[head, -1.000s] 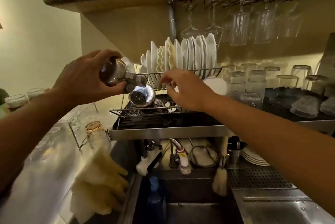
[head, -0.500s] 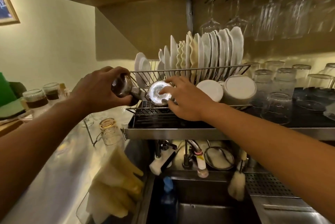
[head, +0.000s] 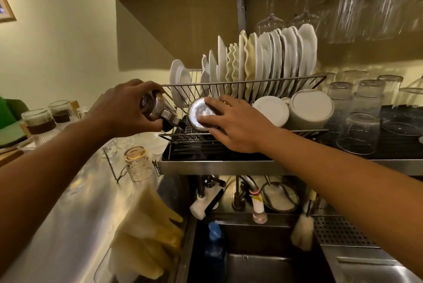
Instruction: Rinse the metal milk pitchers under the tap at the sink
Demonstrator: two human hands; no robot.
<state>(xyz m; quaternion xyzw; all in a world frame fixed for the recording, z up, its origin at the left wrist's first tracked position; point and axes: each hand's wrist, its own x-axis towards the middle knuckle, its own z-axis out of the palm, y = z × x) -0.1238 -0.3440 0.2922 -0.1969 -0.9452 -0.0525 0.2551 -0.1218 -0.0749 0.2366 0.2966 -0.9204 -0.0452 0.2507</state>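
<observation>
My left hand [head: 124,105] grips a shiny metal milk pitcher [head: 158,108], tilted with its spout end toward the wire dish rack [head: 242,83]. A second metal pitcher [head: 198,110] lies on its side in the rack, its round bottom facing me. My right hand [head: 233,123] is wrapped around that second pitcher, fingers over its top and side. The tap [head: 250,185] with a white nozzle hangs below the rack's drip tray, over the dark sink basin [head: 256,266].
White plates [head: 270,58] stand upright in the rack, with two white bowls [head: 309,108] beside my right hand. Upturned glasses [head: 357,131] fill the right shelf and stemware hangs above. Yellow gloves [head: 146,237] drape the sink's left edge; a blue bottle [head: 215,243] stands in the basin.
My right hand has closed further around the pitcher lying in the rack. The left hand still holds its pitcher in about the same spot. The view has shifted left and down.
</observation>
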